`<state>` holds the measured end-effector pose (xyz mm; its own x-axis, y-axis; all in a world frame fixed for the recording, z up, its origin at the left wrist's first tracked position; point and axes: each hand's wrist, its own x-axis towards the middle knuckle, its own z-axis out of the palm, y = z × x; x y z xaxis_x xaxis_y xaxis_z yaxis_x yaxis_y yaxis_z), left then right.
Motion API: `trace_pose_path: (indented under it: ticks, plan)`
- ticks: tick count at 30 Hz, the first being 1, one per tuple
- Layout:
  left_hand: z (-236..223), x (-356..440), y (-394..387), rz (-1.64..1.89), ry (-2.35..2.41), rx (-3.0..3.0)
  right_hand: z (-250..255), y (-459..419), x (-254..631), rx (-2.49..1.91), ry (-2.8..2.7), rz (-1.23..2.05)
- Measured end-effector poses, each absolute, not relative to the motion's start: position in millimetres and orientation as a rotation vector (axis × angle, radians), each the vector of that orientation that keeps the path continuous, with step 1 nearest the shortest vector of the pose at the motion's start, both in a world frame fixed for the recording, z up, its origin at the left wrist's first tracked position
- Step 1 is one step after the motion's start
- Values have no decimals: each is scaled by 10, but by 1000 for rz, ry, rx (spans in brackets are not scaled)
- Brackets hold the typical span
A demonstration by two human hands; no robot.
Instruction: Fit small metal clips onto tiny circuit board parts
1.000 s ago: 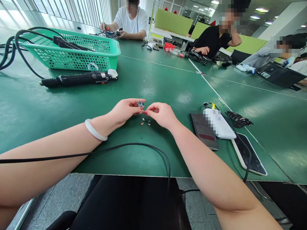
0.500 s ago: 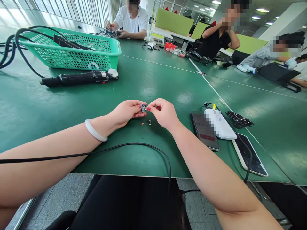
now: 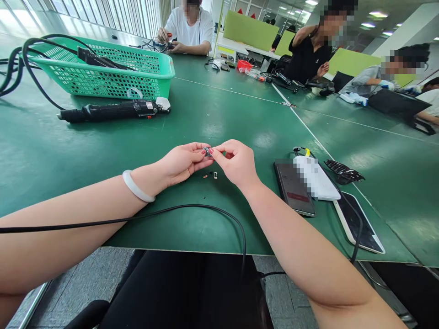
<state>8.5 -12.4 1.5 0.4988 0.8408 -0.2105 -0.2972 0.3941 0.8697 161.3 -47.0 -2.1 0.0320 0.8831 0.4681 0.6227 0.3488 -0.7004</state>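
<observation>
Between the fingertips of my left hand [image 3: 183, 163] is a small grey electronic part [image 3: 206, 151], its exact kind too small to make out. My right hand [image 3: 236, 161] pinches at the right side of that part, thumb and forefinger pressed together; whether a separate piece sits in the pinch is hidden. Just below the hands, a tiny white-framed rectangular piece [image 3: 215, 175] and an orange scrap [image 3: 205, 176] lie on the green tabletop [image 3: 192, 192].
A green basket [image 3: 113, 89] with cables stands at the far left, a black electric screwdriver [image 3: 113, 111] before it. At right lie a dark phone [image 3: 291, 183], a white power bank [image 3: 325, 183], and a white phone [image 3: 360, 224]. A black cable [image 3: 192, 206] crosses my left forearm. Co-workers sit beyond.
My right fingers have come closer over the small part, which is now more covered and turned in my left fingers. The co-worker in black has lowered a hand.
</observation>
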Motion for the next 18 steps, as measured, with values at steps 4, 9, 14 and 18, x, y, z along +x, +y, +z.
trace_pose_path:
  ticks: [4, 9, 14, 18]
  plan:
    - [5, 75, -105, 798, 707, 868, 4, -485, 1621, -1351, -1727, 303]
    - [1, 75, -95, 828, 745, 860, 32, -467, 1674, -1329, -1792, 306]
    - [-24, 69, -68, 888, 846, 884, 57, -437, 1816, -1487, -1909, 517]
    - [-27, 65, -68, 896, 886, 920, 16, -428, 1824, -1576, -2071, 615]
